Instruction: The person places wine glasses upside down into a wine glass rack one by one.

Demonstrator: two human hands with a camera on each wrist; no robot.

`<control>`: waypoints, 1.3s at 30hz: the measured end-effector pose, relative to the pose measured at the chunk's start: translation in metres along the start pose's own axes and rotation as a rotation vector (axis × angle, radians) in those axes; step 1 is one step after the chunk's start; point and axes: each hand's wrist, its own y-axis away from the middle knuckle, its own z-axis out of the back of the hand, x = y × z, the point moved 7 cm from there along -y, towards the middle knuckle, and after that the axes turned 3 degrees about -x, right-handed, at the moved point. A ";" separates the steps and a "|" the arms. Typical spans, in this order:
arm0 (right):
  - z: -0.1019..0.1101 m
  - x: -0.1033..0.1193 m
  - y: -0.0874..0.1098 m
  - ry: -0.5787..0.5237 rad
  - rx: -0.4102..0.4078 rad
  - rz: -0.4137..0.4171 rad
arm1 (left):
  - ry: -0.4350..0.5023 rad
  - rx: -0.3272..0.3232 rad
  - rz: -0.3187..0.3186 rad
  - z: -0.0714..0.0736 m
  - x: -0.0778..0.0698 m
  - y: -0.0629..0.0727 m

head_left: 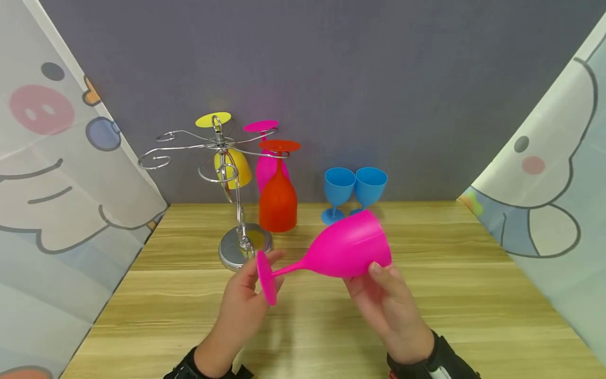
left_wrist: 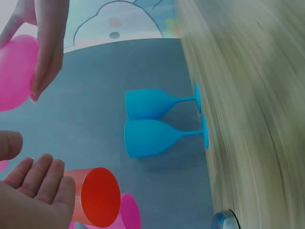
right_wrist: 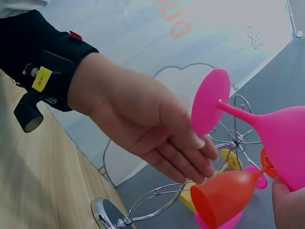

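Observation:
A bright pink plastic wine goblet is held tilted on its side above the table, its foot to the left and its rim to the right. My right hand grips the bowl near the rim, thumb in front and fingers underneath. Beside the foot is my left hand, partly hidden behind the disc in the head view. From the right wrist view, the left hand's fingers are extended and loose, with the thumb close to the foot; whether they touch cannot be told.
A chrome stemware rack stands behind the left hand. Hanging upside down from its curled arms are a yellow goblet, another pink goblet and an orange goblet. Two blue goblets stand upright near the grey back wall.

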 end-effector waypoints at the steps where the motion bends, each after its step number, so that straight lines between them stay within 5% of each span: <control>1: 0.000 -0.001 0.000 -0.003 0.001 -0.002 | 0.019 0.003 0.004 0.000 0.000 0.000; 12: -0.001 -0.007 0.001 0.053 -0.007 -0.028 | 0.153 -0.038 0.015 0.007 -0.009 0.000; 14: 0.000 -0.008 0.002 0.061 -0.019 -0.036 | 0.267 -0.010 0.049 0.005 -0.010 0.000; 20: -0.002 -0.015 0.006 0.132 -0.016 -0.078 | 0.841 0.133 0.135 -0.003 -0.012 -0.004; 22: -0.001 -0.017 0.006 0.164 -0.028 -0.089 | 0.926 0.156 0.119 -0.004 -0.014 -0.005; 33: 0.003 -0.023 0.009 0.305 -0.039 -0.081 | 1.117 0.189 0.110 -0.003 -0.016 -0.006; 39: 0.003 -0.028 0.010 0.393 -0.056 -0.117 | 1.230 0.298 0.019 -0.007 -0.021 -0.004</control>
